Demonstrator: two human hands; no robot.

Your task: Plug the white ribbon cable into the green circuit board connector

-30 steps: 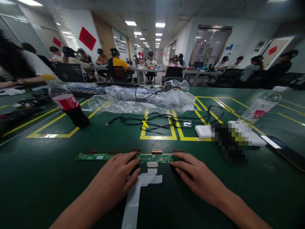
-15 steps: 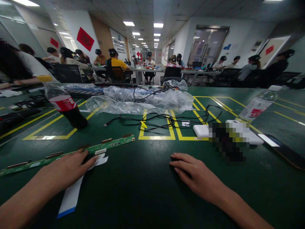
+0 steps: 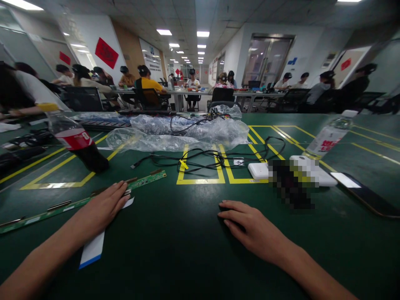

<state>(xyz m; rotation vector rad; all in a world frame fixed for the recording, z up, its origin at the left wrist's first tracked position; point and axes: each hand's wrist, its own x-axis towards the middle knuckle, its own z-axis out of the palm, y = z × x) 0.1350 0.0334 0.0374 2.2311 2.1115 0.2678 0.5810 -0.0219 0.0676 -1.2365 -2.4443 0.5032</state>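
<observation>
A long, narrow green circuit board [image 3: 150, 179] lies slanted on the table at the left. My left hand [image 3: 108, 206] rests across it, fingers stretched out and flat, covering part of the board and its white connector. From under that hand a white flat ribbon cable [image 3: 93, 250] with a blue end runs toward me, and another white piece [image 3: 128, 203] shows past the fingertips. My right hand [image 3: 246, 227] lies on the bare tabletop right of centre, fingers extended and slightly bent, with nothing in it.
A cola bottle [image 3: 76, 139] stands beyond the board. Black cables [image 3: 200, 160] and clear plastic wrap [image 3: 187, 133] lie mid-table. Farther right are a white box [image 3: 258, 171], a blurred dark item [image 3: 290, 185], a phone [image 3: 365, 193] and a water bottle [image 3: 328, 137]. People sit at tables behind.
My left hand has slid forward and right along the board, its fingers now over the connector. The right hand keeps its place on the table. The whole view has shifted slightly.
</observation>
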